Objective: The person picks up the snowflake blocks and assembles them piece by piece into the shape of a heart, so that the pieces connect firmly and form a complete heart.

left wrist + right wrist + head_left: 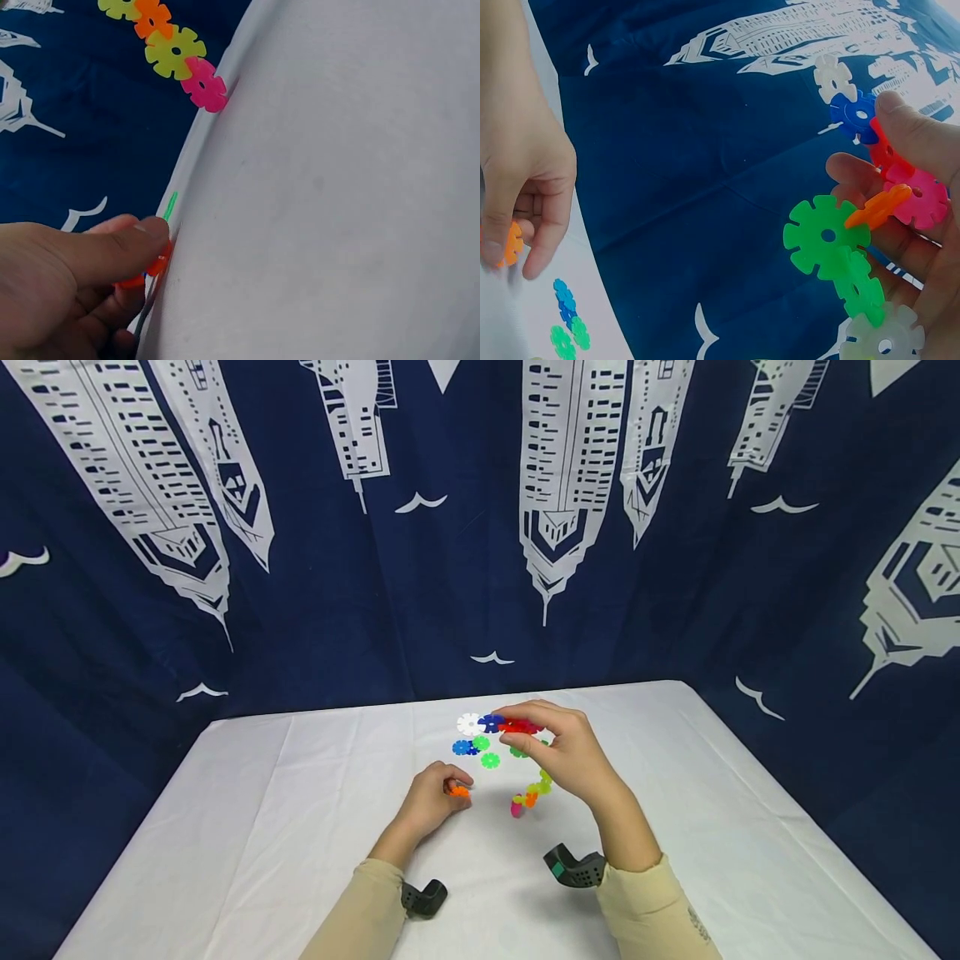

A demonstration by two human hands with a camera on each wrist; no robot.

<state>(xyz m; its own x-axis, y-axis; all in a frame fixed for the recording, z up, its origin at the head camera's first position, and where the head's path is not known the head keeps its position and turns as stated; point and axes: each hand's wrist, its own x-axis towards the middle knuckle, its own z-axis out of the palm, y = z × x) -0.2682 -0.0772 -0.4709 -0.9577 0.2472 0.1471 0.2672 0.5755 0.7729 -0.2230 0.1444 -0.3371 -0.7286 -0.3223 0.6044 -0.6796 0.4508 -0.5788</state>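
Note:
My right hand (573, 752) is raised over the table and grips a chain of interlocking notched plastic discs near its red and pink pieces. One end of the chain runs out past the thumb through a blue disc (855, 118) to a white disc (832, 78). The rest hangs below the palm through an orange disc (880, 208) and green discs (827, 235), down to a pink disc (204, 85) at the low end. Low at the tabletop, my left hand (431, 802) pinches an orange disc (460, 792) between thumb and fingers, partly hidden by them.
Beyond the left hand, blue discs (461, 747) and green discs (491, 761) lie on the white-covered table (300, 827). A dark blue curtain (450, 593) with white building prints stands behind the table's far edge.

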